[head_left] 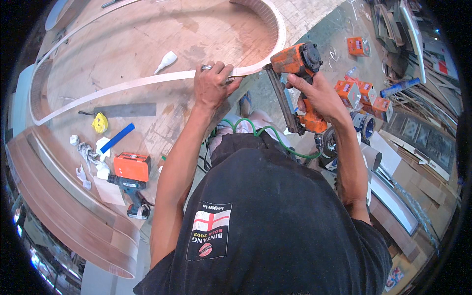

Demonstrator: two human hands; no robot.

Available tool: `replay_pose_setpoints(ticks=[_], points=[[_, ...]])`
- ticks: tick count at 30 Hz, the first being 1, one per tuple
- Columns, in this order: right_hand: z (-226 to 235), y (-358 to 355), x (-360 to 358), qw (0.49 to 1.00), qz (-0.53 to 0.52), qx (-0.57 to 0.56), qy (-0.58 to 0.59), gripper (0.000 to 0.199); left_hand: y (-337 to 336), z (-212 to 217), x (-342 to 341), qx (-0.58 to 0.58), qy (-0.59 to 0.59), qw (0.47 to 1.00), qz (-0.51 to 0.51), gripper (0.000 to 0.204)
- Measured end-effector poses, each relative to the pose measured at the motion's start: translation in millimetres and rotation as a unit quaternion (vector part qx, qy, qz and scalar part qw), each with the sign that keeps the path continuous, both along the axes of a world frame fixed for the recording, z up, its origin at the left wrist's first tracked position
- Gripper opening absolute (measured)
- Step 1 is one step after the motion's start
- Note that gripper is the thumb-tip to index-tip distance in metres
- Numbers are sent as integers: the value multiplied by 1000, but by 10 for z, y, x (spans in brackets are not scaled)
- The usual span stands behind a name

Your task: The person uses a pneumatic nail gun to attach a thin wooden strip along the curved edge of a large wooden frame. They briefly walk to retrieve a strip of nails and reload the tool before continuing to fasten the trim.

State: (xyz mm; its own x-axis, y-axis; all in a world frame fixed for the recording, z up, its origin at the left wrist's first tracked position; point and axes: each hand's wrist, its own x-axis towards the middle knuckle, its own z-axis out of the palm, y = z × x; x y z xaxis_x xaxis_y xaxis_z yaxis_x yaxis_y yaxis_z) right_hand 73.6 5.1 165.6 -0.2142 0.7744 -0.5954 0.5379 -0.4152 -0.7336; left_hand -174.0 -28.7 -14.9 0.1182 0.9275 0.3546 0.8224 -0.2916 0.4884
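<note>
An orange and black nail gun (294,61) is gripped in my right hand (322,97), its nose against the edge of a curved wooden frame (147,81). From its lower end a green coiled air hose (275,132) runs toward my waist. My left hand (214,84) is closed over the frame's near rim, fingers wrapped on it, just left of the nose. A ring shows on one finger. The frame is a rounded loop of bent strip standing on the worktable (142,105). Inside it lies a white squeeze bottle (166,62) with a pointed tip.
Left on the table are a yellow tape measure (100,123), a blue stick (117,138), an orange box (132,166), a cordless drill (132,191) and crumpled white scraps. A curved wooden panel (64,196) lies beyond. Orange boxes (358,46) and stacked offcuts (408,187) are at right.
</note>
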Motion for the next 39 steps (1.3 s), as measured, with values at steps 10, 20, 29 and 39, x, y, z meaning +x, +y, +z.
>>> replay_pose_setpoints(ticks=[10, 20, 29, 39], points=[[-8, 25, -46, 1000, 14, -10, -20, 59, -7, 6, 5, -10, -8, 1000, -2, 32], [-29, 5, -19, 999, -2, 9, -37, 57, 4, -5, 2, 14, 7, 1000, -1, 32], [16, -42, -51, 1000, 7, -7, 0, 53, 10, 3, -2, -7, 14, 1000, -2, 37], [-43, -28, -93, 1000, 16, -1, -13, 55, -11, -1, 3, -27, 6, 1000, -2, 36]])
